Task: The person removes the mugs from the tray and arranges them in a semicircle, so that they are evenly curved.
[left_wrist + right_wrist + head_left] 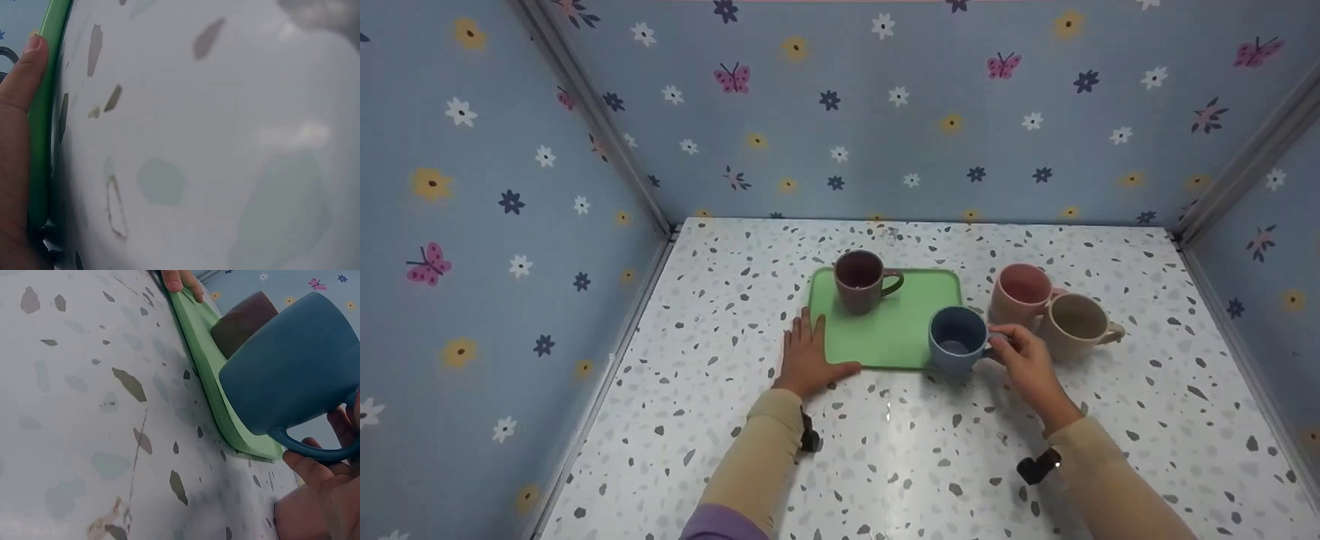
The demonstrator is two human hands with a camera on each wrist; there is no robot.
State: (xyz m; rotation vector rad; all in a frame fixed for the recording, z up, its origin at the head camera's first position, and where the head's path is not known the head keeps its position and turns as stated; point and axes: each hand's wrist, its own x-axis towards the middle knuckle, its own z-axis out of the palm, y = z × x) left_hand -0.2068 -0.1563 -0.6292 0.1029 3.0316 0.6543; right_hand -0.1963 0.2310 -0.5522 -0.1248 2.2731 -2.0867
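A blue mug point(958, 341) is over the front right corner of a green tray point(877, 341). My right hand point(1029, 369) grips its handle, and the right wrist view shows the mug point(292, 363) slightly tilted and raised above the tray. My left hand point(807, 361) lies at the tray's front left corner, fingers straight along the left side and thumb on the front edge. In the left wrist view the thumb point(25, 73) touches the green rim. Toward the back left of the tray stands a maroon mug point(859, 294), its handle pointing right.
Right of the tray stand a pink mug point(1006, 306) and a beige mug point(1069, 341), close together, near my right hand. The speckled white table point(720, 300) meets flower-patterned walls point(900, 120) at the back and both sides.
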